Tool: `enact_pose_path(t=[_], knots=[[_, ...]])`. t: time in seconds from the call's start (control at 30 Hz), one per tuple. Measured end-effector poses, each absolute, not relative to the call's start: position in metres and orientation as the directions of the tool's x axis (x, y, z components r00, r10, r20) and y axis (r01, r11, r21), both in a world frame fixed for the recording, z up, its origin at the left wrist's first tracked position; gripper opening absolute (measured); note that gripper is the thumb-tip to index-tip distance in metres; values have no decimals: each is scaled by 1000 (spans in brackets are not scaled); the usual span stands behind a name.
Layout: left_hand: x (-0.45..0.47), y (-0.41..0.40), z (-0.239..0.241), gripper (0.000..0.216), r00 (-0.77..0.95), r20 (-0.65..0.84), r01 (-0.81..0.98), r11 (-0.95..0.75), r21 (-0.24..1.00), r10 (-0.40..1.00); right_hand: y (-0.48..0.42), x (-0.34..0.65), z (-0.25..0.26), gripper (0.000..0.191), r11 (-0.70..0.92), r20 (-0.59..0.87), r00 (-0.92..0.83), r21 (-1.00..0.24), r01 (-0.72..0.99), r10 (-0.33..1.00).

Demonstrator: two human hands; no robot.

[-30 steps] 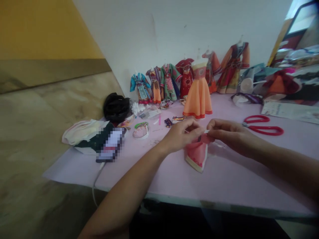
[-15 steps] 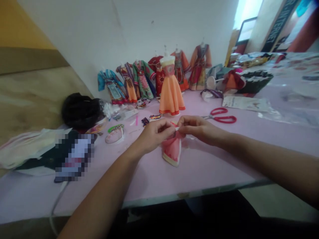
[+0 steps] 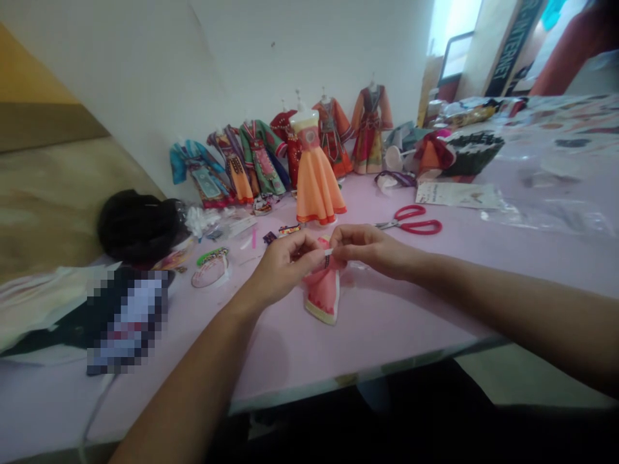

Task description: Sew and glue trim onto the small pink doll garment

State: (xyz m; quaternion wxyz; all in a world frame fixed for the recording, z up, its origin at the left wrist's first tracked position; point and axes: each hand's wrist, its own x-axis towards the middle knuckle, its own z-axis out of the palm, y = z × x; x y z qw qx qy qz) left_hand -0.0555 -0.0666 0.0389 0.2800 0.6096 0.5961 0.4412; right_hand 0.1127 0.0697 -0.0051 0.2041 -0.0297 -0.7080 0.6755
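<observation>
A small pink doll garment with a pale trimmed hem hangs below my two hands, just over the table's front part. My left hand pinches its upper edge between thumb and fingers. Close against it, my right hand pinches the same upper part, where a small white strip shows between the fingertips. Whether a needle or thread is there is too small to tell. Behind the hands stands a doll form in an orange dress. Red-handled scissors lie open beyond my right hand.
Several doll outfits lean along the wall. At the left are a black bundle, folded cloth and a blurred-out device with a cable. A printed packet and clear plastic lie at the right.
The camera view has turned slightly, so the scene sits further left. Both hands keep their pinch on the pink garment, with hardly any shift against it.
</observation>
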Motion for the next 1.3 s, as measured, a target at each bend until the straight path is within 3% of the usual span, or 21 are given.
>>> enact_pose_path(t=[0.33,0.47,0.57,0.73,0.87,1.0,1.3], knots=[[-57,-67,38,10,-114,203,548,-109,830,973,68,112,-5,19,65,204,-943,-979,-194,262],[-58,-66,33,9,-147,235,511,-130,850,961,64,113,0,15,85,197,-929,-980,-179,314],[-62,-65,33,14,-231,216,474,-84,876,949,62,114,2,23,73,167,-912,-986,-151,375],[-86,-72,62,12,-293,243,523,-58,850,925,60,117,5,29,47,119,-897,-993,-110,426],[-125,-91,85,11,-424,110,529,147,835,899,60,119,8,26,75,120,-906,-992,-98,407],[-161,-128,75,16,-533,-29,486,334,808,846,62,117,2,22,106,162,-909,-986,-131,384],[-192,-173,38,33,-717,-110,409,542,734,688,65,115,-3,23,175,183,-921,-976,-129,345]])
